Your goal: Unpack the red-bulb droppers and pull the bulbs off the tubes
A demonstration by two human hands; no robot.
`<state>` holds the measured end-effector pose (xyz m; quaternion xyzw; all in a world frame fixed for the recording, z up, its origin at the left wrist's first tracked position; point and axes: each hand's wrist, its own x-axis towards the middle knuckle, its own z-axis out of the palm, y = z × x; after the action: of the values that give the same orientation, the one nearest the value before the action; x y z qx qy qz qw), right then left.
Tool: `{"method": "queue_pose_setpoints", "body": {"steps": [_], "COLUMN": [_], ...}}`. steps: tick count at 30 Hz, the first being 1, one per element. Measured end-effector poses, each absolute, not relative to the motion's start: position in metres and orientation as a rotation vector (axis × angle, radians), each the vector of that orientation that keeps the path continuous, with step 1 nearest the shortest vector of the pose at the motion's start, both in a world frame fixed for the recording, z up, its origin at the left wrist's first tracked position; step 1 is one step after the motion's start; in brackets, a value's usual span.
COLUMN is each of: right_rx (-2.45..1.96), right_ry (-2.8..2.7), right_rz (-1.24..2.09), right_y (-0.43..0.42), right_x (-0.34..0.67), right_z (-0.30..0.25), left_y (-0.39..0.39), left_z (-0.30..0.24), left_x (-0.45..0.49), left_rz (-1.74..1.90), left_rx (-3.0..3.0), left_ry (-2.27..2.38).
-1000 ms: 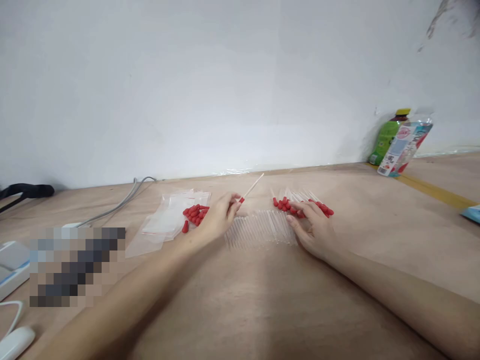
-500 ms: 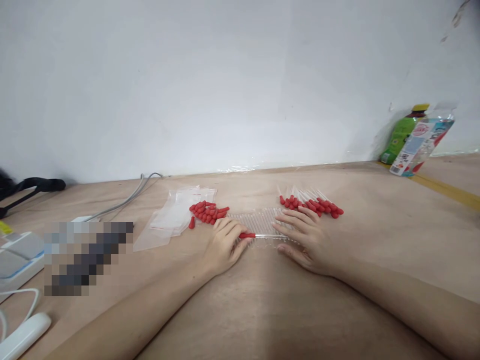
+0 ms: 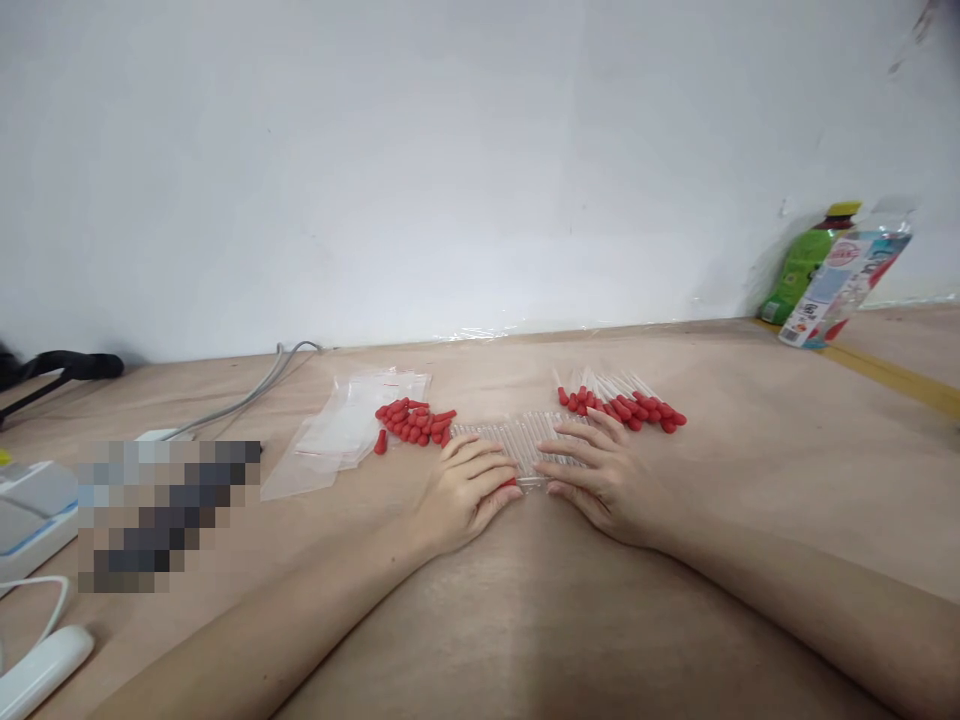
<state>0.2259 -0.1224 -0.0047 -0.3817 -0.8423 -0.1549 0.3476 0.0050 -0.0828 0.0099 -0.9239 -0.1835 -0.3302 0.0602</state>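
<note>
My left hand (image 3: 466, 497) is closed around the red rubber bulb (image 3: 511, 483) of a dropper, most of it hidden under the fingers. From that bulb a clear glass dropper tube (image 3: 531, 482) runs right, its far end between the thumb and index finger of my right hand (image 3: 611, 480). The other right fingers stretch out over a row of clear glass tubes (image 3: 517, 437). Loose red rubber bulbs (image 3: 412, 422) lie piled beyond my left hand. Behind my right hand is a bunch of droppers fitted with red bulbs (image 3: 634, 408).
Clear plastic bags (image 3: 337, 420) lie left of the loose bulbs. Farther left are a grey cable (image 3: 247, 398), a white power strip (image 3: 37, 510) and a blurred-out object (image 3: 172, 515). A green bottle (image 3: 802, 265) and a labelled clear bottle (image 3: 844, 285) stand by the wall at right.
My left hand has shifted right along the dropper and its fingers now cover most of the red bulb. The two hands are closer together, with less glass tube showing between them.
</note>
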Motion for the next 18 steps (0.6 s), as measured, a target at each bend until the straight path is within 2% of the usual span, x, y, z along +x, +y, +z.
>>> {"method": "queue_pose_setpoints", "body": {"steps": [6, 18], "right_rx": [-0.941, -0.718], "right_ry": [-2.218, -2.229], "right_rz": [-0.389, -0.370], "right_y": [-0.1252, -0.1273], "right_x": [0.2184, 0.2171], "right_z": [-0.0016, -0.0030], "left_y": [-0.0856, -0.0925], "left_z": [0.0077, 0.0132], "left_x": [0.0067, 0.0056], "left_rz": [-1.051, -0.851], "left_rx": [-2.751, -2.835], "left_ry": [-0.503, -0.495]}}
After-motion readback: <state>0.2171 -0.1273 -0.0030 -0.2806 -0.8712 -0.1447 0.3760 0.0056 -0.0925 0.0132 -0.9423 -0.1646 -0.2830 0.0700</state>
